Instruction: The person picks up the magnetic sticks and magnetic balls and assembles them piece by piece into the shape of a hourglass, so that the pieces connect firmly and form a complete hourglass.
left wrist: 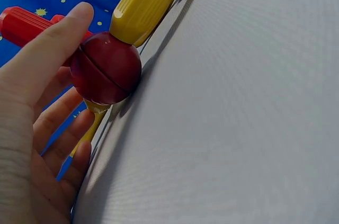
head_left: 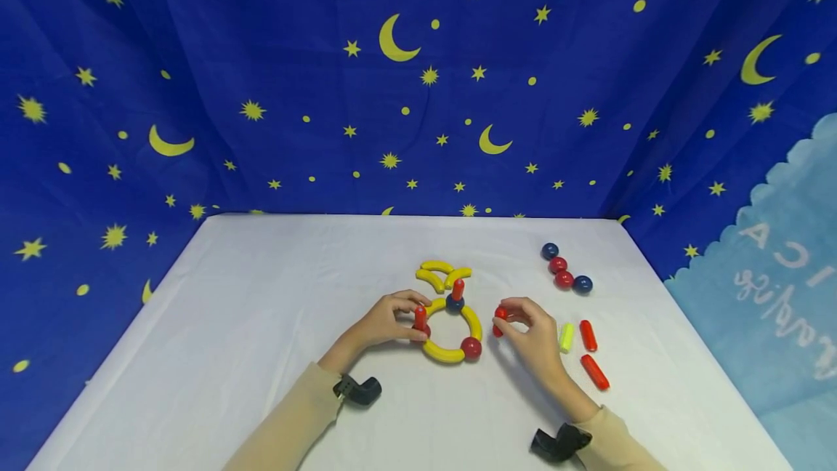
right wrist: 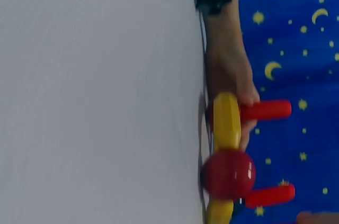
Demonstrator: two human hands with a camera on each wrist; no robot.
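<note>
R hand (head_left: 531, 334) pinches red rod (head_left: 500, 321) | L hand (head_left: 392, 318) grips ball (left wrist: 108, 73) (2nd rod (head_left: 421, 317) atop)

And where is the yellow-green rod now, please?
In the head view, the yellow-green rod lies at right, between the right hand and two red rods.

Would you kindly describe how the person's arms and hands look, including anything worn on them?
The left sleeve and right sleeve are both plain beige and long, reaching about to the wrists. A bent, black left wrist camera and a similar right wrist camera sit at the cuffs. The left hand and right hand wear no gloves; I see no cables.
</note>
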